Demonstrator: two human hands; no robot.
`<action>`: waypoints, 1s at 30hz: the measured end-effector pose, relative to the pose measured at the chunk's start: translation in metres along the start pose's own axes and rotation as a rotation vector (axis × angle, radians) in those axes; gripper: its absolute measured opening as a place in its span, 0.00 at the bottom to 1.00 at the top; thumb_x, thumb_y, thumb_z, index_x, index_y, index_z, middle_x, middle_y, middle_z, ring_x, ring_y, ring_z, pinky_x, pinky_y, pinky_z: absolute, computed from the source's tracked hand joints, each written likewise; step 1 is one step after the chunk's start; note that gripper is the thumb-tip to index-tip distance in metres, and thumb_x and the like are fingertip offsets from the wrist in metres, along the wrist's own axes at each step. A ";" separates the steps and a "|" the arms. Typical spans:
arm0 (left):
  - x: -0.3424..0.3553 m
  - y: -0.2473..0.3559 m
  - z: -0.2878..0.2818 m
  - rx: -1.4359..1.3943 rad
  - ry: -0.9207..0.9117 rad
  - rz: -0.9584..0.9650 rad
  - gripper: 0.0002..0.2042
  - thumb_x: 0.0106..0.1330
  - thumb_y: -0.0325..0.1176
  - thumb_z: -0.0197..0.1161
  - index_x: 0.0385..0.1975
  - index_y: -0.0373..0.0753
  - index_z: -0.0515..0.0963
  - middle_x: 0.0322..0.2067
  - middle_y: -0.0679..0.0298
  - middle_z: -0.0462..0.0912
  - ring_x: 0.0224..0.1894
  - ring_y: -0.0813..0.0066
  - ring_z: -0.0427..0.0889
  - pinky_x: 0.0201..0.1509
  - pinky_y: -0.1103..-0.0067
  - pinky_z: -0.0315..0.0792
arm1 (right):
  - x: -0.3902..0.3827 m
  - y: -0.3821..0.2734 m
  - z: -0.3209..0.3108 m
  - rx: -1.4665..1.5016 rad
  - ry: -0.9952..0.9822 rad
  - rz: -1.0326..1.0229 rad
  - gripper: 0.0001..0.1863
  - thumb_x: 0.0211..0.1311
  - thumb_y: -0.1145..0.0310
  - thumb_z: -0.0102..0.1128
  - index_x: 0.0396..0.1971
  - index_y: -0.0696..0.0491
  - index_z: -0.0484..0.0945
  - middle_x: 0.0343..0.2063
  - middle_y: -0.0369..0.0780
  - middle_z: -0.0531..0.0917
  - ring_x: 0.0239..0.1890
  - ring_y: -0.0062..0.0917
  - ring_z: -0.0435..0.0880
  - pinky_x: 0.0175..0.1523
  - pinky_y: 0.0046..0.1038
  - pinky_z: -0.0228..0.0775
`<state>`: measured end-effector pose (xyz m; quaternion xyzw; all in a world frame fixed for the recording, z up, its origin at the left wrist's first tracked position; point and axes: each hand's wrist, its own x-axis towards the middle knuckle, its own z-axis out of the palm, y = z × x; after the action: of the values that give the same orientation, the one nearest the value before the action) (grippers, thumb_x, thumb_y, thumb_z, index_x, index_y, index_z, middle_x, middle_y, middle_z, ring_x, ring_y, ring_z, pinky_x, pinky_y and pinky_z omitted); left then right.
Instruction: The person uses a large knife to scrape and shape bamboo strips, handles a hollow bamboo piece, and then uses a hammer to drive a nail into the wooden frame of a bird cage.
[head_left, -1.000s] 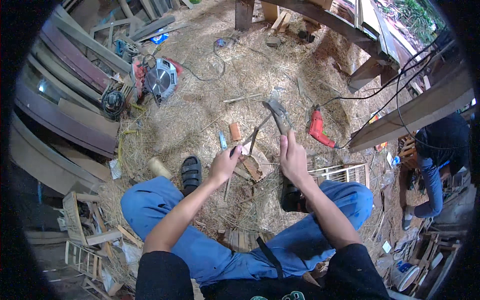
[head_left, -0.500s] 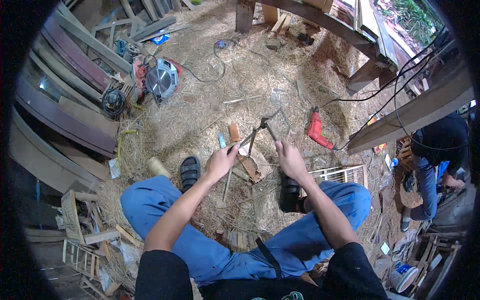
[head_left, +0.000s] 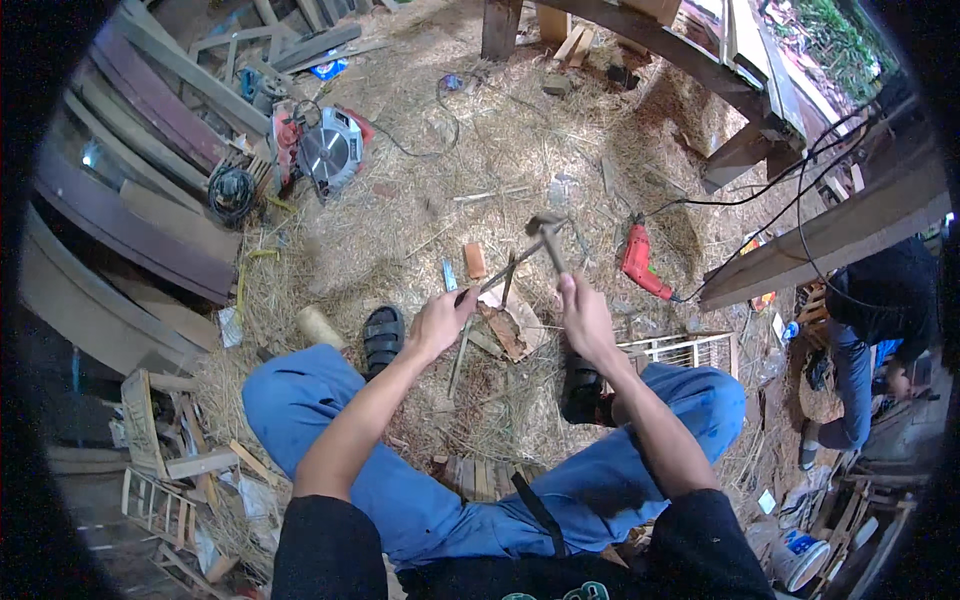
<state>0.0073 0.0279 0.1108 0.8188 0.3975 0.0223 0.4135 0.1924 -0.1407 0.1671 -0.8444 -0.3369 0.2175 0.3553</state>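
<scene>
My right hand [head_left: 586, 318] is closed round the wooden handle of a hammer [head_left: 553, 248], whose dark head points away from me. In my left hand [head_left: 438, 325] is the near end of a long thin metal strip [head_left: 512, 265], slanting up to the right. The strip's far end crosses the hammer near its head; whether they touch I cannot tell. Below the strip, a dark narrow upright piece [head_left: 508, 284] stands by a worn wooden block [head_left: 506, 330] between my feet. An orange-brown block [head_left: 474, 260] and a light blue narrow object [head_left: 449, 274] lie just beyond my left hand.
A circular saw [head_left: 325, 152] rests at the far left, beside curved wooden boards [head_left: 130, 240]. A red power drill [head_left: 641, 262] with a black cord lies right of the hammer. Wooden beams [head_left: 830, 245] stand at right, near another person [head_left: 865, 320]. Straw and shavings cover the ground.
The hammer head has shifted slightly up and to the right, its handle now more upright. The metal strip's far end has moved a little. Both hands keep their holds.
</scene>
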 end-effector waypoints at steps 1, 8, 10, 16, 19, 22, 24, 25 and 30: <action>0.002 0.002 0.001 0.010 0.010 -0.026 0.27 0.74 0.56 0.48 0.39 0.34 0.81 0.28 0.41 0.81 0.36 0.42 0.83 0.40 0.59 0.73 | -0.001 -0.008 -0.008 -0.034 0.046 -0.026 0.23 0.77 0.53 0.38 0.40 0.59 0.73 0.22 0.59 0.78 0.32 0.60 0.79 0.39 0.57 0.66; 0.000 0.010 0.004 0.013 -0.051 -0.067 0.27 0.73 0.58 0.47 0.41 0.38 0.82 0.35 0.44 0.84 0.43 0.46 0.84 0.45 0.59 0.74 | 0.005 0.048 0.025 -0.126 -0.007 -0.093 0.23 0.77 0.52 0.37 0.39 0.59 0.71 0.23 0.60 0.78 0.33 0.61 0.79 0.39 0.59 0.65; 0.003 0.004 0.001 0.013 -0.051 -0.053 0.26 0.73 0.57 0.47 0.41 0.38 0.82 0.34 0.44 0.84 0.41 0.45 0.84 0.45 0.59 0.75 | 0.006 0.046 0.025 -0.188 -0.014 -0.051 0.23 0.77 0.51 0.37 0.38 0.58 0.71 0.24 0.60 0.78 0.33 0.61 0.78 0.39 0.59 0.64; 0.002 -0.015 0.009 -0.039 -0.034 -0.039 0.25 0.73 0.55 0.50 0.39 0.36 0.81 0.27 0.44 0.82 0.36 0.43 0.83 0.40 0.60 0.75 | -0.010 0.002 0.005 0.011 0.158 -0.099 0.19 0.77 0.55 0.39 0.36 0.57 0.69 0.21 0.56 0.79 0.28 0.56 0.80 0.33 0.54 0.67; 0.004 -0.015 0.021 0.044 0.051 0.012 0.27 0.73 0.56 0.49 0.36 0.35 0.81 0.25 0.45 0.82 0.34 0.43 0.83 0.39 0.60 0.75 | 0.000 0.049 0.031 -0.087 0.062 -0.100 0.21 0.77 0.53 0.37 0.40 0.57 0.71 0.23 0.57 0.79 0.31 0.57 0.80 0.37 0.55 0.68; 0.009 -0.012 0.012 0.061 0.002 -0.046 0.28 0.73 0.58 0.48 0.36 0.35 0.81 0.27 0.44 0.83 0.36 0.42 0.83 0.40 0.59 0.75 | 0.010 0.047 0.033 -0.213 -0.043 -0.058 0.24 0.77 0.51 0.35 0.40 0.58 0.71 0.26 0.59 0.80 0.34 0.59 0.80 0.40 0.56 0.68; 0.003 -0.017 0.015 0.088 0.049 -0.027 0.28 0.73 0.58 0.48 0.38 0.35 0.81 0.29 0.43 0.83 0.36 0.42 0.83 0.41 0.58 0.74 | 0.009 0.024 0.025 -0.018 0.063 -0.067 0.21 0.78 0.55 0.36 0.41 0.57 0.72 0.18 0.53 0.76 0.23 0.46 0.79 0.30 0.43 0.69; 0.005 -0.027 0.018 0.098 0.043 -0.059 0.27 0.73 0.58 0.48 0.40 0.36 0.81 0.29 0.43 0.82 0.36 0.42 0.83 0.42 0.58 0.74 | 0.006 0.005 0.016 0.112 0.048 -0.016 0.21 0.77 0.53 0.37 0.40 0.57 0.70 0.24 0.59 0.79 0.32 0.58 0.80 0.36 0.55 0.66; 0.006 -0.024 0.025 0.069 0.059 0.040 0.31 0.71 0.61 0.47 0.38 0.33 0.81 0.29 0.39 0.83 0.38 0.38 0.83 0.43 0.55 0.75 | -0.005 0.039 0.031 0.134 0.176 -0.053 0.20 0.77 0.53 0.38 0.42 0.56 0.69 0.24 0.58 0.79 0.33 0.58 0.80 0.36 0.56 0.67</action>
<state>0.0053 0.0235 0.0755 0.8394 0.3936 0.0409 0.3726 0.1859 -0.1505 0.1184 -0.8254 -0.3115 0.1548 0.4447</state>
